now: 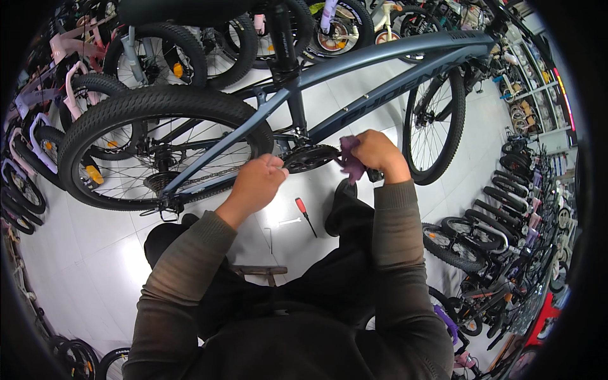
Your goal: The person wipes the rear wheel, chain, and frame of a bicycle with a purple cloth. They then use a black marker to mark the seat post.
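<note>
A blue-grey bicycle [373, 57] stands in front of me, its rear wheel [88, 126] to the left and front wheel [443, 120] to the right. My right hand [381, 154] grips a purple cloth [352, 166] at the crank, just right of the black chainring [310, 158]. Close to the chainring's left edge, my left hand [256, 185] has its fingers curled together beside the chain [218, 172]. Whatever those fingers may hold is hidden. The pedal is partly covered by my right hand.
On the white tiled floor between my feet lie a red-handled screwdriver [304, 212], a small wrench [290, 221] and a thin hex key [271, 240]. Nearer me is a hammer [259, 270]. Many bicycles [468, 244] line both sides and the back.
</note>
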Tool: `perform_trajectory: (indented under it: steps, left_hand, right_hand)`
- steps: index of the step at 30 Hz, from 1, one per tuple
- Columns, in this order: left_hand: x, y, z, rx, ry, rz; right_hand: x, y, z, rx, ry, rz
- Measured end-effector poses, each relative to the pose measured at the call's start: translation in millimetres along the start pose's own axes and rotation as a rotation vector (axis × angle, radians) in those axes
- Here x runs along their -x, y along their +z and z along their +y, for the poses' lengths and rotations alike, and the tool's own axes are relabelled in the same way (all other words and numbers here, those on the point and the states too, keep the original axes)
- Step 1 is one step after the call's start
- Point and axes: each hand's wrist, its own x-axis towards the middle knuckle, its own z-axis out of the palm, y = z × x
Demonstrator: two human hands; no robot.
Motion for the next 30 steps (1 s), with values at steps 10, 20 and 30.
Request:
perform_trajectory:
  steps: [10,20,30]
  left_hand:
    - [20,15,-4,-0.482,0.032,-0.438]
    - [30,5,8,-0.64,-0.043,-0.547]
    - [42,-8,10,-0.782,0.065,-0.521]
  right_hand:
    - [-6,31,-30,-0.352,-0.208,0.093]
    - [3,19,-73,-0.034,-0.203,-0.099]
    - [-12,80,-126,0.015,-0.538,0.702]
